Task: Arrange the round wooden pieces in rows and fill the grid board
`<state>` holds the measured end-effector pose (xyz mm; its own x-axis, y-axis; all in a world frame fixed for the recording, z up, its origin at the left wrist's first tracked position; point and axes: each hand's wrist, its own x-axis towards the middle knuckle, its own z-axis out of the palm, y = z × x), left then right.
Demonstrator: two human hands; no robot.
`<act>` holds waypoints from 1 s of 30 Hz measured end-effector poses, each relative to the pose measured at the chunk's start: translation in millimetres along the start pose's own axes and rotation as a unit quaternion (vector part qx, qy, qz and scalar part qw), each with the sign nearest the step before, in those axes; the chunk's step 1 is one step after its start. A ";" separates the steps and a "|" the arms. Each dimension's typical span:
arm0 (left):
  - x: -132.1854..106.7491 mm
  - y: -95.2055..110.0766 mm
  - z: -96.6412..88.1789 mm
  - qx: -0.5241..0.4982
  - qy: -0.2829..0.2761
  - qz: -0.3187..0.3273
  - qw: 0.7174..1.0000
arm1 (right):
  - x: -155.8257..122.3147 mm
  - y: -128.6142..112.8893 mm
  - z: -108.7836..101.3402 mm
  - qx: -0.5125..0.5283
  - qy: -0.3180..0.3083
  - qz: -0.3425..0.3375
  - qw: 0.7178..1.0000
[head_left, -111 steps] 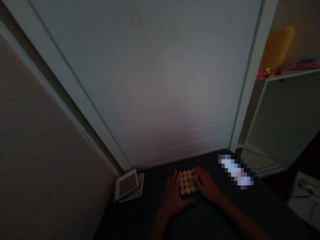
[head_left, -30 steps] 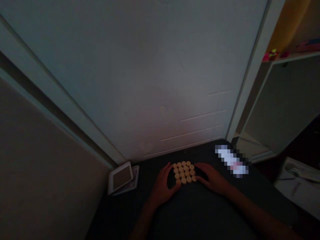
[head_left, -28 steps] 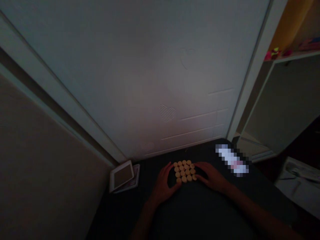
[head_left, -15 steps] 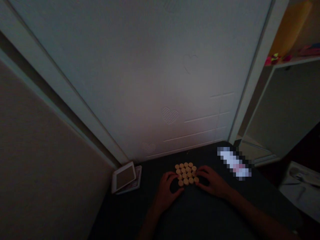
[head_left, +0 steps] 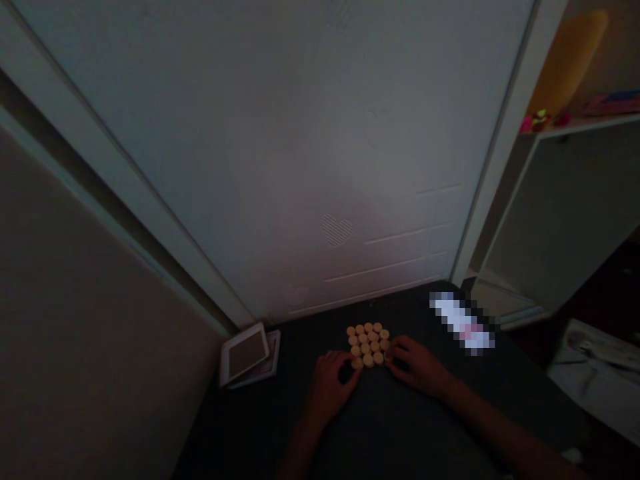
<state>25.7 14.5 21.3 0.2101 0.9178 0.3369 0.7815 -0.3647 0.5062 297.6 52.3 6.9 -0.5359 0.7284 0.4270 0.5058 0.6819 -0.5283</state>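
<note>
Several pale round discs (head_left: 365, 348) lie in a tight square block of rows on the dark table. My left hand (head_left: 333, 387) rests at the block's near left corner, its thumb and forefinger pinched on the corner disc (head_left: 357, 364). On the opposite side, my right hand (head_left: 420, 368) has its fingertips closed round the disc at the near right corner, which they mostly cover. Dim light hides the discs' markings and material.
At the table's left back lie a white-framed tablet-like object (head_left: 249, 352) and another flat item under it. A blurred-out bright object (head_left: 463, 323) lies at the right. Behind stands a white panel (head_left: 280, 167) with heart reliefs; a shelf (head_left: 580, 127) is at right.
My left thumb and forefinger have come together on the near left disc. The right hand's fingers have drawn in at the near right corner. The view has shifted slightly.
</note>
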 end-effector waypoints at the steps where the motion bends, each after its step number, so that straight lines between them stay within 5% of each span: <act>1: -0.5 0.2 -0.2 0.001 0.006 0.000 1.000 | -0.4 1.0 0.7 -0.005 -0.003 -0.003 1.000; 12: -4.3 -9.2 -3.4 0.004 0.044 -0.007 0.999 | -2.3 2.4 1.3 0.013 0.015 0.004 1.000; 21: -7.3 -10.9 -20.5 0.031 0.016 0.038 0.999 | -10.3 5.7 -16.0 -0.020 0.023 0.055 0.998; 30: 1.1 20.9 6.6 0.067 0.056 0.106 0.991 | -7.2 -8.0 -1.3 -0.091 0.030 -0.027 0.995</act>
<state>46.1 8.9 27.1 0.3178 0.7970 0.5137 0.7994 -0.5165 0.3068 298.3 41.6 9.1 -0.5277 0.6893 0.4964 0.5944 0.7171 -0.3639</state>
